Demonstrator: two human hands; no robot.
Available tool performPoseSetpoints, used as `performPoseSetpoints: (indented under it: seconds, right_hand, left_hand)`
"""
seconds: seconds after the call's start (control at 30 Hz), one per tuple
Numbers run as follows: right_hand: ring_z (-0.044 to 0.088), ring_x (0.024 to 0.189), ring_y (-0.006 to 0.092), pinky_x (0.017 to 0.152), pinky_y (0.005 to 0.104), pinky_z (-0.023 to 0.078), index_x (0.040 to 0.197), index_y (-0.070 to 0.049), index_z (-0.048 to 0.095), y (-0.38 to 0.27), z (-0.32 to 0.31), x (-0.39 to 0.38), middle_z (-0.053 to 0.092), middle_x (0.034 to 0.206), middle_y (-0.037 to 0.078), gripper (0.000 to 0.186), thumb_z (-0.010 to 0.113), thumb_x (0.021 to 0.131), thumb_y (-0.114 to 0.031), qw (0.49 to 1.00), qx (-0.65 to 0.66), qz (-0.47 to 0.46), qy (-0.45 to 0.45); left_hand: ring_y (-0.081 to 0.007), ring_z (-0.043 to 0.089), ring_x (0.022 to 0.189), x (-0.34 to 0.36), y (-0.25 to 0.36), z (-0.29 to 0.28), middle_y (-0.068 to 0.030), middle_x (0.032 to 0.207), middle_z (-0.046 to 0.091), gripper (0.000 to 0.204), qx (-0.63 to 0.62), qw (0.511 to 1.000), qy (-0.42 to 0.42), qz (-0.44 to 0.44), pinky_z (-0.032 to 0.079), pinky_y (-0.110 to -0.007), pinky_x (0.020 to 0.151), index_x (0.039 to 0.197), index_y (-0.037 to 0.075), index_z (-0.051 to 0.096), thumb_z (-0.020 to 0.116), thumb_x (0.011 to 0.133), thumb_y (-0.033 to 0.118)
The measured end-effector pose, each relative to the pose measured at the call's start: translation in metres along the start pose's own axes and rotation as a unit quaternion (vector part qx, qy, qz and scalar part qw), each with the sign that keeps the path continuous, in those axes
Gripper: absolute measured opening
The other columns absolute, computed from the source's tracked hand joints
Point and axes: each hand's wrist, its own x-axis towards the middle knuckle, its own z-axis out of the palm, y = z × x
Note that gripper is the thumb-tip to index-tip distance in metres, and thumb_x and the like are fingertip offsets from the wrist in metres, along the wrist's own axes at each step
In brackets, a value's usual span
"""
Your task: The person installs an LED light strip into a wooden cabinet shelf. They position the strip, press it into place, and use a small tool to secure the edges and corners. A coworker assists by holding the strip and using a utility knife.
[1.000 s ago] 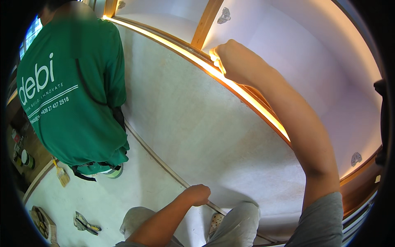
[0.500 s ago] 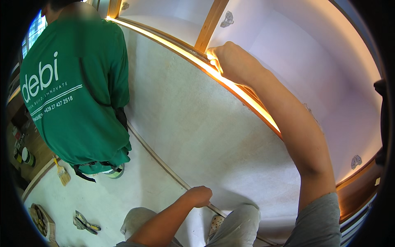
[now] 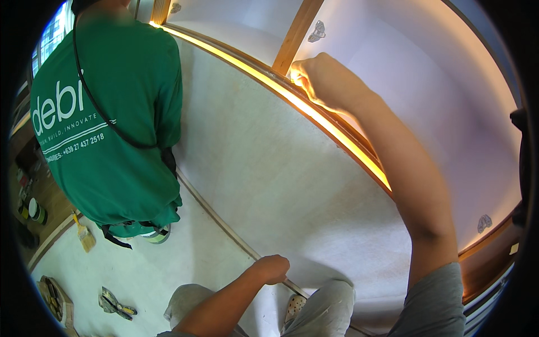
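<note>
My right hand (image 3: 324, 83) reaches up to the wooden ledge below a pale recessed niche. Its fingers are curled closed beside the foot of a wooden upright (image 3: 297, 35), and whatever they hold is hidden. Just below that hand runs a glowing light strip (image 3: 241, 63) along the curved edge. Lower down, my left hand (image 3: 273, 269) is closed in a fist above my knees, next to a thin trim strip (image 3: 216, 219) at the foot of a smooth grey panel (image 3: 269, 146). Nothing shows between its fingers.
A person in a green shirt (image 3: 112, 168) stands close by on the left. On the pale surface below lie a paintbrush (image 3: 85, 238), a tool with a yellow-and-black handle (image 3: 119, 308) and an open bag (image 3: 59, 306). A small tub (image 3: 37, 212) stands farther left.
My right hand has risen slightly off the light strip, toward the foot of the upright. My left hand stays put. A dark cord now shows across the green-shirted person's back.
</note>
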Motion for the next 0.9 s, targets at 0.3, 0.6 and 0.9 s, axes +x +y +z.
performPoseSetpoints:
  seconds: [0.3,0.6,0.9]
  right_hand:
    - [0.073,0.088,0.0378,0.074,0.0485,0.058,0.105,0.004,0.069,0.005,0.021,0.003,0.072,0.098,0.021,0.013,0.059,0.097,0.001,0.999,-0.042,0.002,0.008]
    - [0.070,0.082,0.0355,0.072,0.0469,0.056,0.102,0.003,0.070,0.011,-0.001,-0.028,0.073,0.093,0.020,0.012,0.061,0.095,0.001,0.998,-0.006,0.013,-0.054]
    - [0.068,0.077,0.0332,0.070,0.0468,0.052,0.108,0.001,0.072,0.011,-0.004,0.007,0.074,0.090,0.021,0.021,0.054,0.098,0.002,0.999,-0.016,0.013,-0.037]
  left_hand:
    - [-0.0401,0.074,0.106,0.007,0.001,0.000,-0.0213,0.108,0.078,0.028,0.008,1.000,0.000,0.011,0.060,-0.049,0.091,0.102,-0.002,0.078,0.077,0.094,0.025]
    - [-0.0363,0.072,0.094,0.011,-0.005,0.004,-0.0155,0.094,0.076,0.023,0.011,0.999,0.021,0.024,0.056,-0.048,0.082,0.092,0.005,0.074,0.075,0.093,0.028]
    - [-0.0408,0.073,0.108,0.001,0.002,-0.016,-0.0214,0.110,0.077,0.027,-0.008,1.000,-0.007,0.011,0.059,-0.050,0.092,0.104,0.000,0.078,0.075,0.093,0.024]
